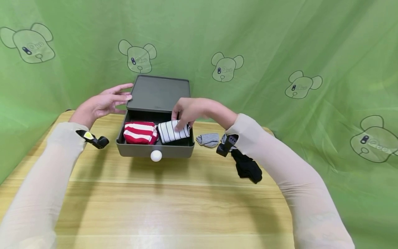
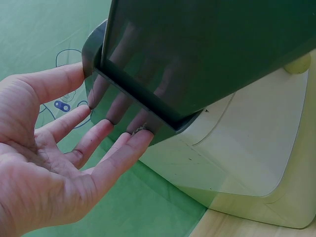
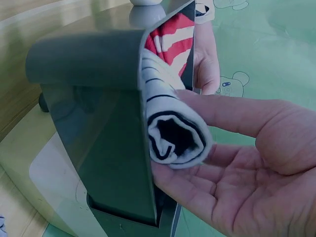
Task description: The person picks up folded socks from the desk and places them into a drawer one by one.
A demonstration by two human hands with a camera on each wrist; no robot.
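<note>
A grey box (image 1: pixel 158 93) stands on the table with its drawer (image 1: pixel 136 150) pulled out by a white round knob (image 1: pixel 156 156). In the drawer's right half lies a rolled white cloth with thin black stripes (image 1: pixel 169 132), which my right hand (image 1: pixel 194 110) grips between thumb and fingers. The right wrist view shows the coiled, dark-lined end of this striped roll (image 3: pixel 180 133). To its left sits a folded red-and-white striped cloth (image 1: pixel 140 132). My left hand (image 1: pixel 105 101) rests its extended fingertips against the box's left side, thumb near the top edge.
On the wooden table (image 1: pixel 174 214), right of the drawer, lies a grey rolled sock (image 1: pixel 208 139). Black socks (image 1: pixel 247 168) lie farther right, partly behind the right wrist camera (image 1: pixel 227 145). A green curtain (image 1: pixel 264 41) hangs behind the table.
</note>
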